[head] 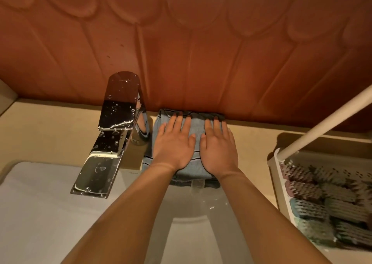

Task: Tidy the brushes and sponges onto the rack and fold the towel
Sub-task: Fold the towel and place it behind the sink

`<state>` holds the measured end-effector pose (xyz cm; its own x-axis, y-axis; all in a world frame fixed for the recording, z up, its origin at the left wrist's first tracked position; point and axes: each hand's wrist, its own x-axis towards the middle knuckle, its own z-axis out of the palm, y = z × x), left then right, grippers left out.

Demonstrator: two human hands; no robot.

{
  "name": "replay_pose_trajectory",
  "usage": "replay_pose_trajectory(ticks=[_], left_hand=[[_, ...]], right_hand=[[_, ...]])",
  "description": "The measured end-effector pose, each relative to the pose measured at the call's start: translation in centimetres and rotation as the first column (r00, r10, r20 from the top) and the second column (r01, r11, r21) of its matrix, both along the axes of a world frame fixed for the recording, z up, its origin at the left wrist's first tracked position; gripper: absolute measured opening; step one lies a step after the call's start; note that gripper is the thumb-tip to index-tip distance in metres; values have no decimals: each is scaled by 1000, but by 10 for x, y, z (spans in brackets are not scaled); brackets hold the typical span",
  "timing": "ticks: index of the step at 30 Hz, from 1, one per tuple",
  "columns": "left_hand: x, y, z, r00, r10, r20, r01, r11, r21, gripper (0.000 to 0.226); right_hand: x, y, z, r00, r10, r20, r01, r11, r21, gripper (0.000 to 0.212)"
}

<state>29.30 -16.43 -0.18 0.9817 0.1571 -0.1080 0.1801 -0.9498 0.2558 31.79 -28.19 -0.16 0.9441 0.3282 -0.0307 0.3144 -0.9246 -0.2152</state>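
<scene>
A pale blue towel [196, 128] with dark stripes lies folded into a small rectangle on the beige counter, against the back wall and just right of the tap. My left hand [173, 143] and my right hand [219, 146] rest flat on top of it, side by side, fingers spread and pointing toward the wall. Neither hand grips anything. At the right edge, a cream plastic rack [278, 175] holds several brushes and sponges [314, 201] packed in rows, pink, grey and teal.
A chrome tap [112, 134], wet with drops, juts out over the white sink basin [40, 213] at the left and front. A cream rack pole [326, 118] slants up to the right. An orange-brown tiled wall [181, 52] backs the counter [50, 126].
</scene>
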Motion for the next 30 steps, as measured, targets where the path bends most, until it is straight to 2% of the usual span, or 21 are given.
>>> replay_pose_trajectory(ticks=[5,10,12,13,14,15,16,18,20,22,24,25,26,28,30], left_hand=[[-4,-7,-1,1000,18,13,-18,1000,-13,55],[-30,-44,0,1000,0,-6,0,999,-34,55],[-36,-56,6,1000,-14,23,19,973,-232,54],[-43,-58,11,999,18,29,-3,900,-437,53],[-52,-57,16,997,67,42,-25,770,-638,51],[-65,-54,18,988,135,79,-28,648,-761,48],[-79,-51,20,973,197,123,-23,607,-795,47],[-107,-43,16,942,286,174,-64,665,-744,44],[-122,-36,8,896,418,152,-177,650,-739,29],[-126,-27,6,825,560,75,-282,523,-804,11],[-126,-18,4,759,637,-131,-421,328,-846,19],[-127,-16,3,742,622,-250,-498,262,-827,30],[-129,-15,3,747,571,-340,-551,246,-798,44],[-130,-19,2,795,450,-408,-559,282,-779,65],[-127,-26,-1,810,407,-423,-552,281,-786,69]], right_hand=[[0,-8,0,1000,16,-24,-16,1000,-16,53],[-22,-41,3,996,-49,-77,38,990,-136,53],[-31,-59,9,995,-63,-83,48,983,-178,53],[-36,-68,15,992,-66,-109,42,978,-205,53],[-38,-73,22,988,-69,-140,35,972,-231,54],[-41,-77,27,985,-73,-158,31,967,-255,54],[-41,-77,33,982,-83,-168,34,961,-275,54],[-38,-65,42,975,-121,-186,63,955,-289,54],[-35,-47,47,974,-147,-173,99,961,-258,56],[-37,-30,43,981,-128,-144,98,975,-199,58],[-40,-21,31,985,-96,-144,65,977,-205,59],[-43,-20,24,983,-96,-159,60,974,-220,59],[-44,-20,18,980,-103,-169,64,972,-225,59],[-43,-22,11,981,-108,-164,72,976,-207,59],[-42,-24,9,984,-95,-148,63,977,-203,59]])
